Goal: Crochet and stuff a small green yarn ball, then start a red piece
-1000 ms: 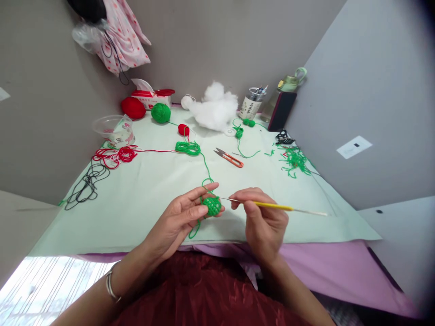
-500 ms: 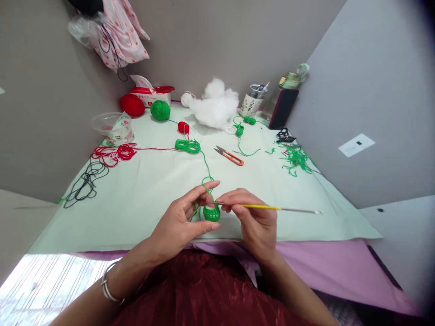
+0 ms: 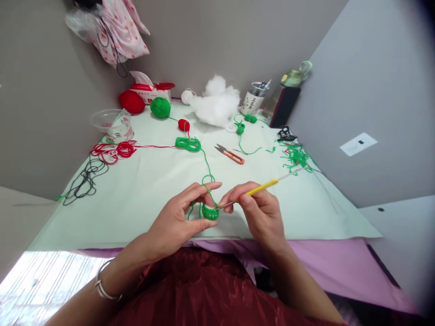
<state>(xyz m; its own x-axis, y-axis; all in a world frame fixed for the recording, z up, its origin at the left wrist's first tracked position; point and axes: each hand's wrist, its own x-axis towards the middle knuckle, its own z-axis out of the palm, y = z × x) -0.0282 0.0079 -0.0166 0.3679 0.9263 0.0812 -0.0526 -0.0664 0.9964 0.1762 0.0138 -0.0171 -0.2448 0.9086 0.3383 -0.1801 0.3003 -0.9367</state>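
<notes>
A small green crocheted piece (image 3: 210, 212) with white showing in its top is held between the thumb and fingers of my left hand (image 3: 180, 215). Green yarn (image 3: 206, 164) runs from my raised left index finger up to a wound green bundle (image 3: 188, 144). My right hand (image 3: 260, 210) grips a crochet hook with a yellow handle (image 3: 263, 186). The hook's thin metal tip touches the upper right edge of the piece, and its other end points up to the right.
Orange-handled snips (image 3: 230, 154) lie beyond my hands. White stuffing (image 3: 217, 103), a green yarn ball (image 3: 160, 107), a red ball (image 3: 132, 102) and a pen cup (image 3: 253, 99) stand at the back. Green scraps (image 3: 296, 157) lie right, black cord (image 3: 84, 181) left.
The hook has tilted, its far end swinging upward and left. My right hand has turned and shifted slightly right, while the green piece has moved slightly left.
</notes>
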